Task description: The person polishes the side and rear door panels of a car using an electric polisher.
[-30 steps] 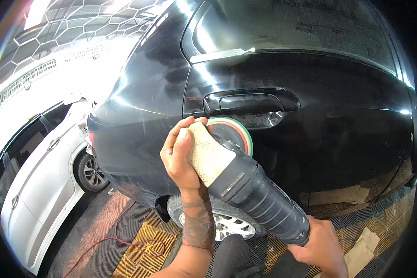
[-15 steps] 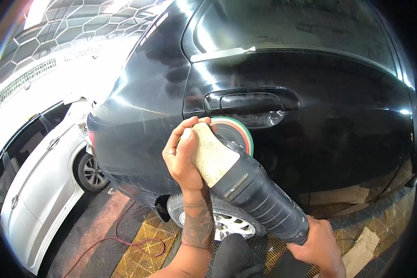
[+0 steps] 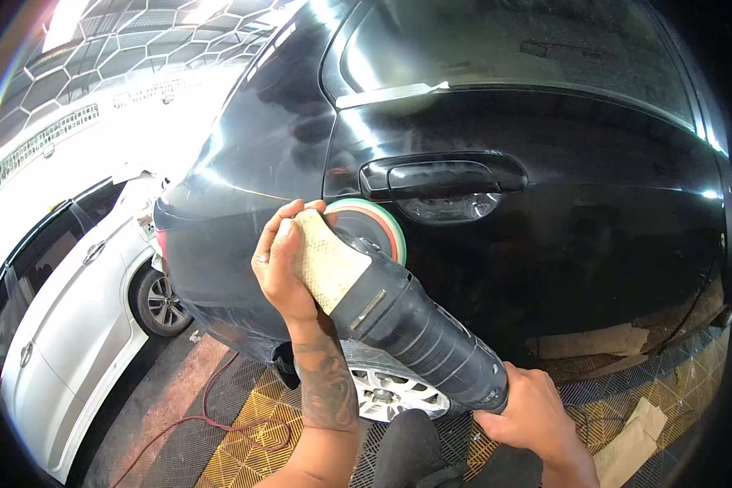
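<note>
A black polisher with a cream textured head cover slants across the middle of the view. Its round pad, edged in green and red, lies against the black car door, just below and left of the door handle. My left hand grips the cream head, the thumb on top and the fingers curled over its far side. My right hand is wrapped round the rear end of the polisher's body. A strip of pale tape runs along the lower window edge.
A white car stands at the left. A dark red hose curls over the black, yellow and red floor tiles. The black car's white-spoked wheel is below the polisher. Brown paper lies at lower right.
The polisher, with both my hands on it, has moved left along the door, so more of the recess under the handle shows. My grip looks the same.
</note>
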`<act>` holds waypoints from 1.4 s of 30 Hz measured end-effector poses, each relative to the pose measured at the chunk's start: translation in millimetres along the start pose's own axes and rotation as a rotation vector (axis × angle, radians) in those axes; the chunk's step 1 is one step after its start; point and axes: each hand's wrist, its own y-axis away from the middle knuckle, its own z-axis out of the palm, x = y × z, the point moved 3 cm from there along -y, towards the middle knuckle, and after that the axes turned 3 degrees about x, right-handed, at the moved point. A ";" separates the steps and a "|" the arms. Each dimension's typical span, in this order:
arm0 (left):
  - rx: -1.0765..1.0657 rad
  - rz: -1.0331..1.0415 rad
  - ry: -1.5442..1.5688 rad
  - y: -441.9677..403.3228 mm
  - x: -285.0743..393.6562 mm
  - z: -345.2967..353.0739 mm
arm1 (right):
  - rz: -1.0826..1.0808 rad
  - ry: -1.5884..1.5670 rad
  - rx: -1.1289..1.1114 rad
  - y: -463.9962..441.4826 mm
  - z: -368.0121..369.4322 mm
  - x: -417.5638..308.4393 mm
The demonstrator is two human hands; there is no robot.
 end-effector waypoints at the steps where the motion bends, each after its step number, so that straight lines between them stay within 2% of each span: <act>1: -0.002 -0.004 0.000 0.6 0.4 1.5 | -0.012 0.011 0.010 1.5 0.1 0.6; 13: -0.070 -0.057 0.021 24.8 -10.9 25.6 | 0.017 -0.040 0.115 28.8 7.4 25.5; 20: -0.052 0.039 -0.001 24.2 -9.5 -9.6 | -0.064 0.008 0.056 6.3 34.1 25.5; 24: -0.067 0.072 0.031 19.4 -9.4 -17.3 | -0.036 -0.011 0.061 -0.6 53.2 34.2; 26: -0.078 0.051 0.001 20.3 -9.3 -11.9 | -0.081 -0.072 0.117 -0.1 56.9 36.8; 30: -0.149 0.015 -0.024 24.2 -13.0 5.2 | -0.052 -0.196 0.065 7.6 49.3 39.7; 32: -0.172 0.005 -0.018 25.9 -15.4 8.6 | -0.210 -0.390 0.012 12.2 48.7 49.3; 33: -0.188 0.008 -0.005 26.7 -16.2 9.3 | -0.208 -0.390 0.011 13.3 50.1 51.9; 35: -0.179 0.001 -0.007 27.0 -14.7 6.7 | -0.156 -0.601 -0.067 13.0 56.5 55.5; 42: -0.136 -0.005 -0.097 13.2 -4.1 -8.9 | -0.193 -0.580 -0.068 4.0 70.1 45.4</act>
